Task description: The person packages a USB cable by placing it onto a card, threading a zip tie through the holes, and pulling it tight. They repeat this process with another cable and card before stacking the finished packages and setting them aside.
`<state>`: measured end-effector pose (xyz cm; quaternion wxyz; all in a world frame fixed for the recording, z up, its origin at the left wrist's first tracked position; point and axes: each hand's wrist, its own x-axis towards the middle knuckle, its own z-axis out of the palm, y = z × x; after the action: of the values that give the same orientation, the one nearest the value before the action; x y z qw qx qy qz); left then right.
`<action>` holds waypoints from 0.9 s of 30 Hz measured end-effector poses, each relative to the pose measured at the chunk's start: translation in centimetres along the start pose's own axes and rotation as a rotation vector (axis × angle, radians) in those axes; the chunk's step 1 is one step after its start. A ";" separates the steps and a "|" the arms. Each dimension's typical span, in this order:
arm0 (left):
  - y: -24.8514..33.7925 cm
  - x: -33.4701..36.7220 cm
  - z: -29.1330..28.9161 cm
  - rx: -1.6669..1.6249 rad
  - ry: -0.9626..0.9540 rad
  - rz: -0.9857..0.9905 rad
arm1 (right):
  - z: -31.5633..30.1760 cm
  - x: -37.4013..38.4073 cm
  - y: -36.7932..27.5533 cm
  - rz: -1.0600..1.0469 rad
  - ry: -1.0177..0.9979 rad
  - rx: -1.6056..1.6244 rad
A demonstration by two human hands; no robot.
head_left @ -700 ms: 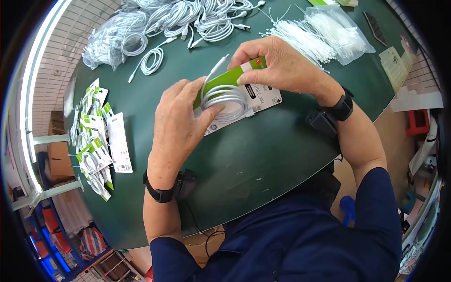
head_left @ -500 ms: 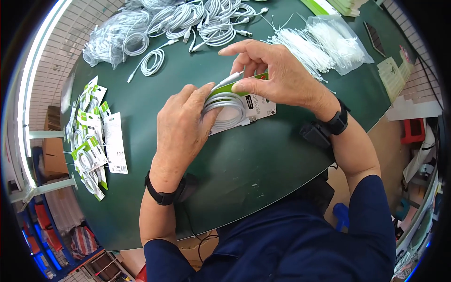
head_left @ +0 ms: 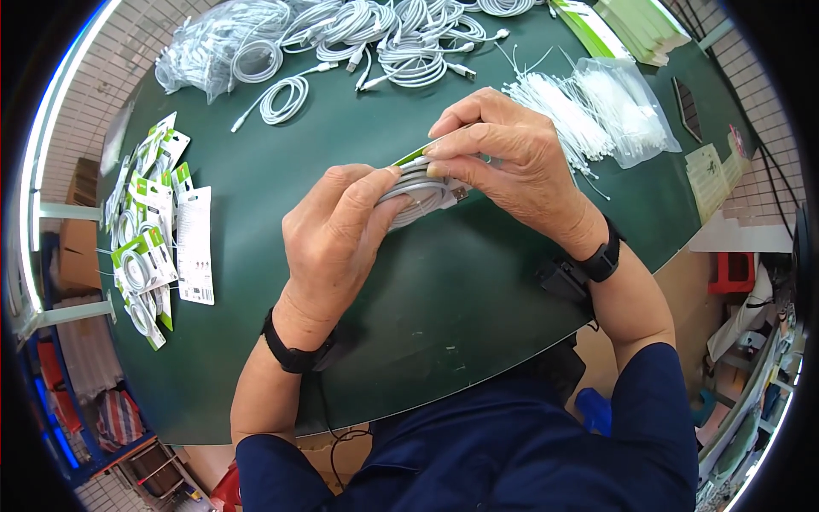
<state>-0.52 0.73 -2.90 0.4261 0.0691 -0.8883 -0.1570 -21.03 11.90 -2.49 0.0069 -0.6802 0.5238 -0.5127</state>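
Between my hands is a coiled white USB cable lying against a green-and-white packaging card. The card is tilted so that its face is mostly out of sight. My left hand grips the coil and card from the left, thumb in front and fingers at the top edge. My right hand is closed in a pinch at the card's upper right edge, its thumb against the coil. A metal USB plug sticks out just below the right fingers. Whether a tie is in that pinch is hidden.
Several carded cables are heaped at the left. Loose coiled cables and a plastic bag lie at the far side. White cable ties, a phone, papers and a stack of cards sit right on the green table.
My right fingers, spread before, have closed onto the card and coil. The card has tipped so its printed face no longer shows. The whole view has shifted slightly.
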 end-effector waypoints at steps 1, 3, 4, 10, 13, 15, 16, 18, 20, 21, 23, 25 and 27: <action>0.1 0.1 0.1 -0.002 0.013 0.008 | 0.0 -0.1 -0.1 0.003 -0.009 0.002; 0.3 0.1 0.2 -0.006 0.020 0.012 | 0.0 -0.1 -0.1 0.011 -0.017 0.007; 0.4 0.2 0.1 0.003 0.009 0.009 | 0.0 -0.2 0.0 0.012 -0.032 0.005; 0.8 0.1 -0.2 0.057 -0.056 -0.018 | -0.6 0.0 0.4 0.012 -0.119 0.041; 0.9 0.2 -0.4 0.052 -0.075 -0.027 | -0.8 0.0 0.4 0.013 -0.138 0.040; 1.0 0.1 -0.3 0.049 -0.084 -0.032 | -0.9 0.0 0.4 0.013 -0.149 0.039; 1.0 0.0 -0.2 0.033 -0.062 -0.028 | -1.0 0.1 0.3 0.015 -0.155 0.044; 1.0 0.0 -0.1 0.002 -0.019 -0.020 | -1.1 0.1 0.3 0.019 -0.168 0.054; 0.8 0.0 -0.1 0.002 -0.021 -0.006 | -1.1 0.0 0.4 0.020 -0.170 0.058; 0.7 -0.1 -0.1 0.001 -0.025 0.009 | -1.1 0.0 0.4 0.022 -0.171 0.061; 0.6 -0.1 0.0 0.002 -0.025 0.023 | -1.1 0.0 0.4 0.021 -0.175 0.065; 0.6 -0.2 0.1 0.010 -0.017 0.032 | -1.1 0.0 0.3 0.016 -0.171 0.048; 0.6 -0.2 0.2 0.015 -0.010 0.033 | -0.9 -0.1 0.3 0.012 -0.174 0.040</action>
<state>-0.51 1.35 -3.00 0.4238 0.0567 -0.8925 -0.1436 -21.86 12.32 -2.23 0.0690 -0.7187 0.5149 -0.4621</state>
